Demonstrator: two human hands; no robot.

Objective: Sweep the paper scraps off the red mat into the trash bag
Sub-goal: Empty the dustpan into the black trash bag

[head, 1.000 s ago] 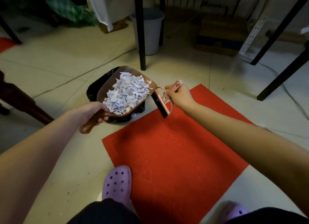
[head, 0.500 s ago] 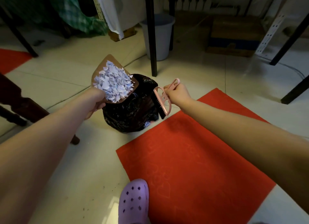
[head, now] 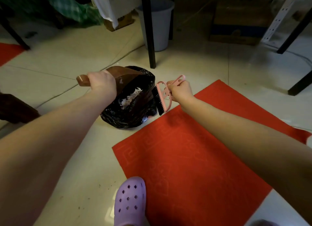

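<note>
1. Left hand [head: 101, 82]: fingers wrapped round the handle of the brown rigid plastic dustpan [head: 128, 73], which is tipped mouth-down into the bag.
2. White torn paper scraps [head: 133, 94]: at the pan lip, inside the mouth of the crumpled black plastic trash bag [head: 126, 117], on the tiles at the mat's far corner.
3. Handling, my read: scraps are near weightless and loose and will flutter, so pour low. The bag is limp film and its mouth may fold shut. The pan handle is the only sane grip.
4. Pink plastic hand brush with black bristles [head: 162, 97]: just right of the bag, with right hand [head: 180, 90] fingers curled through its loop handle.
5. Red embossed floor mat [head: 194, 149]: no scraps visible on it, so this looks like the final dump.
</note>
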